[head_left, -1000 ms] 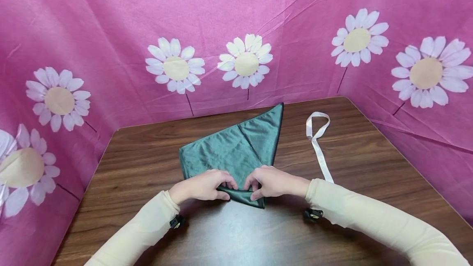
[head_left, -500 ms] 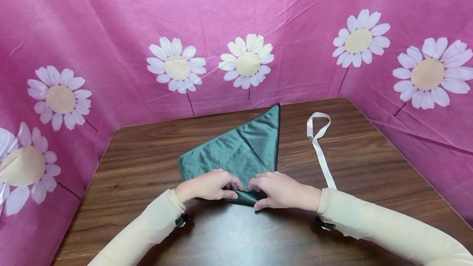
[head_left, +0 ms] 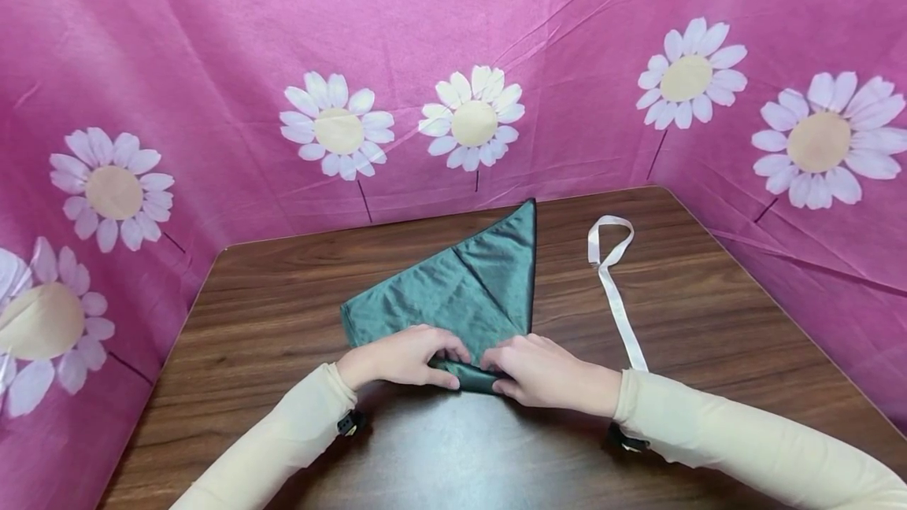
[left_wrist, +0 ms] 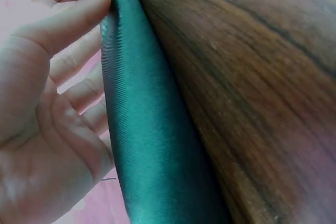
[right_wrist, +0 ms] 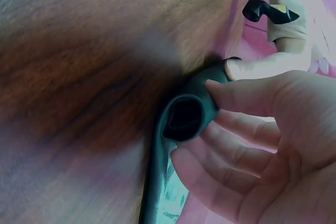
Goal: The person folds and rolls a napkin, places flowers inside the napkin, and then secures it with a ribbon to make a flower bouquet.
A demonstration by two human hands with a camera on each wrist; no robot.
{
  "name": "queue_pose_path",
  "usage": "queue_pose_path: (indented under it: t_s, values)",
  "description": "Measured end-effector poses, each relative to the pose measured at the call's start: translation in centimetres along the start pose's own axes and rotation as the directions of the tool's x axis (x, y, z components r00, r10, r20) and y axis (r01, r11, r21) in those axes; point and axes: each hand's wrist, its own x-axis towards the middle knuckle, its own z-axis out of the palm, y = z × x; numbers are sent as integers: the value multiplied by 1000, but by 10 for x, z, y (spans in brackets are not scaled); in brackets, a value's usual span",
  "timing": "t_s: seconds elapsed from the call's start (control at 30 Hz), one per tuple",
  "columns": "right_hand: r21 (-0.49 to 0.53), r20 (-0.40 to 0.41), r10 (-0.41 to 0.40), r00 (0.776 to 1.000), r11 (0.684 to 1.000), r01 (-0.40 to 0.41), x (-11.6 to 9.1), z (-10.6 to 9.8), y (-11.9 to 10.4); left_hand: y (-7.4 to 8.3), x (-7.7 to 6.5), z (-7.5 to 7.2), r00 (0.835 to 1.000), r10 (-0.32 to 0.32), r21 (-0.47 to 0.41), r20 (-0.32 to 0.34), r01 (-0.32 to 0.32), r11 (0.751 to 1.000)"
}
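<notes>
A shiny dark green satin cloth (head_left: pixel 446 290) lies on the wooden table, its far corner pointing to the back edge. Along the near side the cloth is turned into a roll (head_left: pixel 473 378). My left hand (head_left: pixel 404 355) holds this roll, thumb in front and fingers curled over the top. Just to its right, my right hand (head_left: pixel 553 372) grips the roll near its right end in the same way. The right wrist view shows the hollow end of the rolled cloth (right_wrist: pixel 209 90) between thumb and fingers. In the left wrist view, the left thumb (left_wrist: pixel 79 22) presses the roll.
To the right of the cloth lies a white ribbon (head_left: pixel 615 305) with a loop at its far end; its near end meets the right sleeve (head_left: pixel 708 408). A pink curtain (head_left: pixel 567 14) with daisies surrounds the table (head_left: pixel 269 313) at the back and sides.
Both hands have shifted slightly right. The right hand let its thumb off, moved to the roll's right end and closed on it again. The cloth's near right corner is now rolled in.
</notes>
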Motion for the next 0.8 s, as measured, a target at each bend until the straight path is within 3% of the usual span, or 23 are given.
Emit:
queue_pose_path:
  t_s: [0.5, 0.8]
  values:
    - [259, 102, 38, 994, 964, -64, 5, -7, 20, -2, 0, 8, 999, 8, 67, -32, -5, 998]
    - [263, 77, 45, 996, 963, -63, 4, -6, 29, 3, 1, 9, 998, -42, 130, -46, 47, 990]
